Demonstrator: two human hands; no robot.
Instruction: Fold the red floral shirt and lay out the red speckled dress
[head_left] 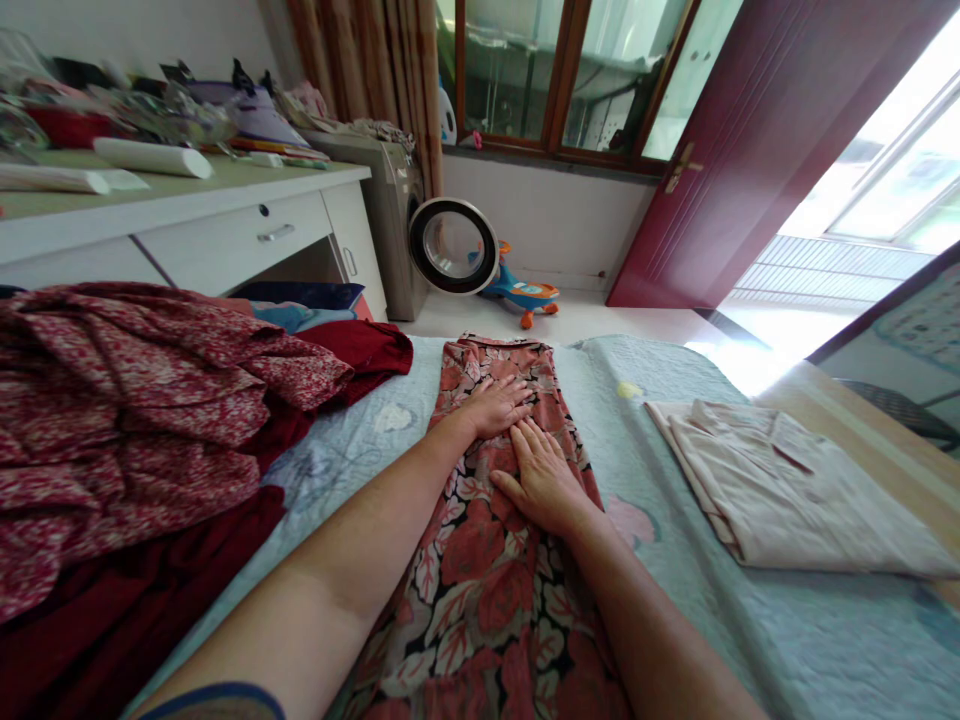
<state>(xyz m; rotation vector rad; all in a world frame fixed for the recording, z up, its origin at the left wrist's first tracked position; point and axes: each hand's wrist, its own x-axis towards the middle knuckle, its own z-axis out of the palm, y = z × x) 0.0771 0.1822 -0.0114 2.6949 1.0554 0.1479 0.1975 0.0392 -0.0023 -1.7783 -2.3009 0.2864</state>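
With fingers extended and grasping nothing, the left hand (496, 408) and right hand (544, 482) rested on the long red-and-black floral cloth garment (480, 545), apparently keeping it flat (2 hands spread the pressure), its end at the pale-blue quilted bed (600, 395)'s far edge.

Daylight's flooding in from my right, through the doorway (840, 225), burnt right out to white, with glare spilling across the floor (761, 325)! Softer light at the window (514, 65). Over to the left it's dimmer, the dark red cloth (150, 590) sinking into shadow. My left hand (498, 407) and right hand (541, 480) look evenly lit, fairly sharp; out at the upper left edge, the desktop clutter (191, 118) smears, stretched and soft.
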